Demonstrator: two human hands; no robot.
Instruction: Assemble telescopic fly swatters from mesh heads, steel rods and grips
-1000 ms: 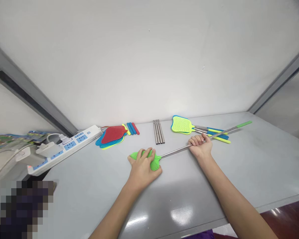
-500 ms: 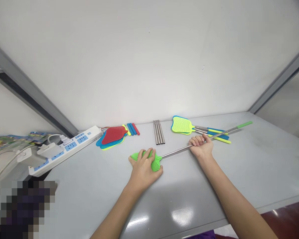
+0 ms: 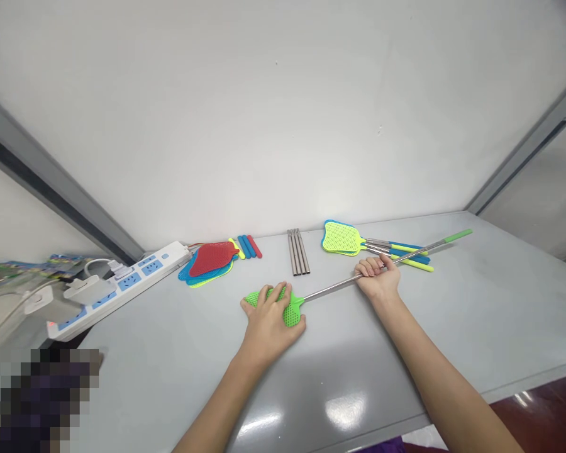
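A green fly swatter [image 3: 292, 311] with an extended metal rod and a green grip lies slantwise across the front middle of the table. Over its perforated head, my left hand [image 3: 271, 318] holds with bent fingers and the thumb at the near side, covering part of it. My right hand [image 3: 378, 278] is closed around the metal rod, palm turned up. Just behind that hand lie finished-looking fly swatters [image 3: 343, 239], a yellow one over blue, with their handles crossing under or beside the green swatter's rod.
Several metal rods [image 3: 298, 253] lie side by side at the back middle. Left of them are coloured grips [image 3: 251, 246] and a stack of swatter heads [image 3: 212, 259], red on top. A white power strip [image 3: 141, 277] with plugs lies at the left. A wall [image 3: 283, 126] stands behind.
The view has shifted slightly. Both hands keep their hold on the green fly swatter, which stays in the same place on the table.
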